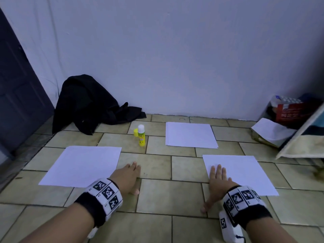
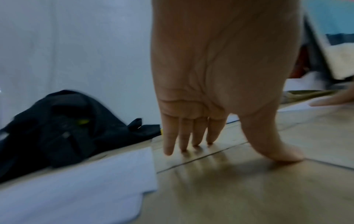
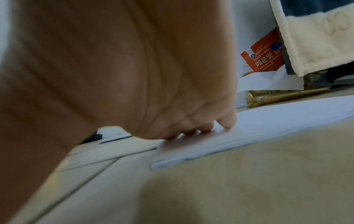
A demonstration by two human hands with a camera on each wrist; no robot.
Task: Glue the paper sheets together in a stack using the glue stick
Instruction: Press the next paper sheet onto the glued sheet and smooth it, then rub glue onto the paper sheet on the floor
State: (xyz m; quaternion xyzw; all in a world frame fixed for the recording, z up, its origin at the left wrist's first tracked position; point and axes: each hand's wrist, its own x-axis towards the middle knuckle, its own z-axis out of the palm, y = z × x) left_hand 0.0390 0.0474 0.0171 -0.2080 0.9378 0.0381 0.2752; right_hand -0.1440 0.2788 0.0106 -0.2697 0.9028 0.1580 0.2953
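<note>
The person is kneeling over a floor of beige rectangular tiles (image 1: 171,195), and the step in hand, as I judge it, is preparing one sheet for gluing. To do it well, the flat palm should be keeping the sheet from sliding on the smooth tiles while the other hand is fetching the glue, and the glue should be going along the edges and corners first, because thin paper is curling easily. The right hand (image 1: 218,181) is lying flat on the near left corner of the white paper sheet on the right (image 1: 240,174); its fingers (image 3: 228,121) are straight and spread, pressing down and gripping nothing. The left hand (image 1: 127,178) is resting on the bare tiles just beside the white paper sheet on the left (image 1: 82,165), its fingers (image 2: 184,136) extended with the tips touching the floor (it is holding nothing). The yellow glue stick with white tip (image 1: 141,135) is standing upright and uncapped between the hands and the wall, its yellow cap (image 1: 135,132) just beside it, and a thin white stack of paper (image 1: 191,135) is lying to its right.
</note>
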